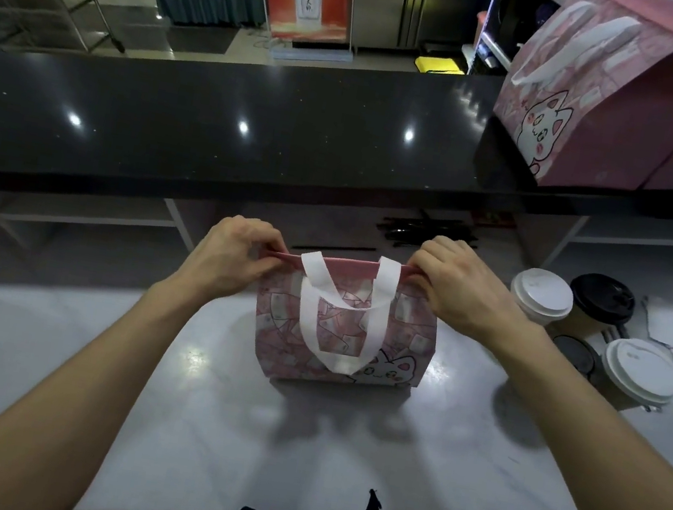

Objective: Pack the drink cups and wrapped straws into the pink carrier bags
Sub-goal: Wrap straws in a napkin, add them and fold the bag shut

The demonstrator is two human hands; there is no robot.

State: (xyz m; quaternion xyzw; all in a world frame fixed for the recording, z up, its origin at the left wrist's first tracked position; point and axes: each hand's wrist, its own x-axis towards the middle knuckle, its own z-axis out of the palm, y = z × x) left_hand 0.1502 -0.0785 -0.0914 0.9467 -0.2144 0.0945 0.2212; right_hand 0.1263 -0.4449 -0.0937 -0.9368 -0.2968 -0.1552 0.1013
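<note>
My left hand (234,252) and right hand (448,288) pinch the bag (340,330) rim's two ends. Cups (541,297) stand right of it. Pulling unevenly could tip the bag.

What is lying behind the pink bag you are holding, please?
Behind the pink bag, dark wrapped straws lie on the table. The bag's inside is hidden.
</note>
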